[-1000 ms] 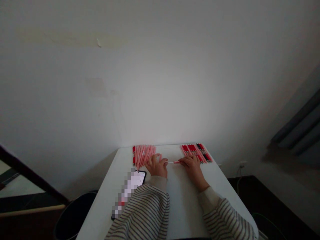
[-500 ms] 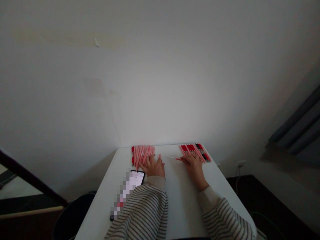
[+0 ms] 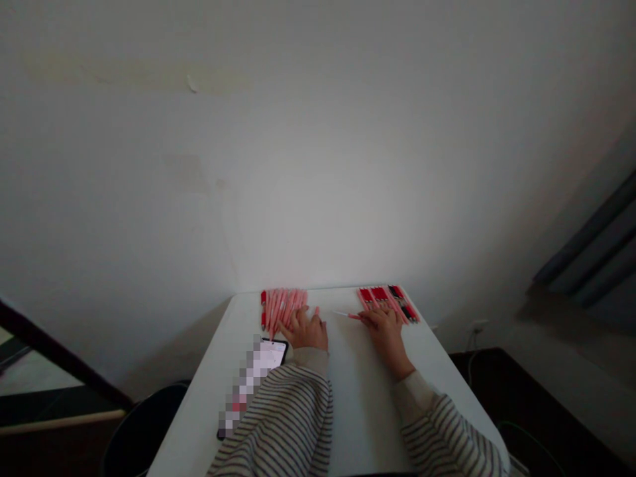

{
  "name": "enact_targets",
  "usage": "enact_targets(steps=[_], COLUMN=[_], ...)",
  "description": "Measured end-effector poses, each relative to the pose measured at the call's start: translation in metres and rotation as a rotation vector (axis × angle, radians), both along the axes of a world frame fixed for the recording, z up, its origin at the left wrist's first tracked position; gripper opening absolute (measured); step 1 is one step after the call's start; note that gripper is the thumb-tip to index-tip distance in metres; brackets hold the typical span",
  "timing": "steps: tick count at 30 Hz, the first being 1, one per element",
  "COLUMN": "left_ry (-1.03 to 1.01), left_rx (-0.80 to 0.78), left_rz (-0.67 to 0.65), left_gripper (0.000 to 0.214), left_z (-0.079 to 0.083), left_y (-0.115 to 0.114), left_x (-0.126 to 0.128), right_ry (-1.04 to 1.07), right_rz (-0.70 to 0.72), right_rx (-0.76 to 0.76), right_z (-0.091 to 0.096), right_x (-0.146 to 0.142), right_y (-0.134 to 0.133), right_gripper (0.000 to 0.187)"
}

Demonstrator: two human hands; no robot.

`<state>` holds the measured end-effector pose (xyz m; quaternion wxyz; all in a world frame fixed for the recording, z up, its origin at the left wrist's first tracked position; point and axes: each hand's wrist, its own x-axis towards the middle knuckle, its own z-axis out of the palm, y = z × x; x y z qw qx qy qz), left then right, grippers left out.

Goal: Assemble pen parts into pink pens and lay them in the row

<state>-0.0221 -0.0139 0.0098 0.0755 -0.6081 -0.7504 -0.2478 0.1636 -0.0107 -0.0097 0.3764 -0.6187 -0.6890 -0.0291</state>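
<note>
My left hand [image 3: 307, 330] rests at the right edge of a row of pink pen pieces [image 3: 283, 305]. Its thumb and forefinger are closed on a slim pink pen barrel [image 3: 317, 311], whose tip shows above them. Across a short gap, my right hand [image 3: 385, 331] pinches a red-and-white pen part [image 3: 348, 315], with its thin white end toward my left hand. Behind the right fingers lie several pink pens with red or black sections [image 3: 380, 293]. The part of each piece inside the fingers is hidden.
A phone [image 3: 271, 354] with its screen lit lies left of my left forearm on the white table [image 3: 358, 411]. The table's far edge meets a pale wall [image 3: 318, 165]. A dark round bin [image 3: 144, 424] stands below on the left.
</note>
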Motion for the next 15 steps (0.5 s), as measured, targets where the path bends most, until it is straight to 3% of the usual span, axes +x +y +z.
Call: enact_targets(steps=[15], left_ry=[-0.004], left_rx=[0.01], left_rz=[-0.011], left_gripper=[0.025], left_z=[-0.0054], left_y=[0.0065], left_x=[0.0015], right_ry=[-0.018], right_rz=[0.01], right_rx=[-0.028], right_z=[-0.0041], right_x=[0.001], right_y=[0.0022], right_gripper=[0.029])
